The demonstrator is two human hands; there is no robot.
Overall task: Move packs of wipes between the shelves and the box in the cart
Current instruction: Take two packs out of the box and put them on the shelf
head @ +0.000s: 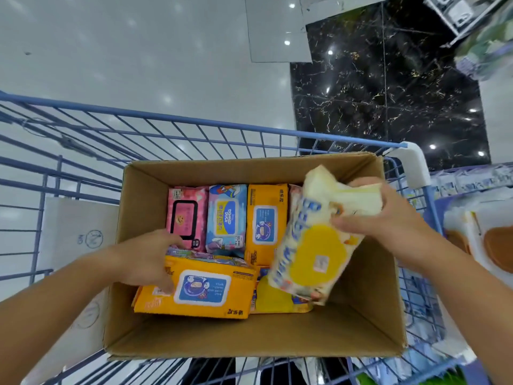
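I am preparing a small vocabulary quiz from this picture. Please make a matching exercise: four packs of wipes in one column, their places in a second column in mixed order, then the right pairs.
1 pink pack
2 Donald Duck pack
3 flat orange pack
4 white and yellow pack

a gripped by the right hand, over the cardboard box
b back row, second from left
c gripped by the left hand
d back row, leftmost

Pairs: 1-d; 2-b; 3-c; 4-a

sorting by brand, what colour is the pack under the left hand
Orange-yellow, with a blue flap edged white; the pack shows best in head view.
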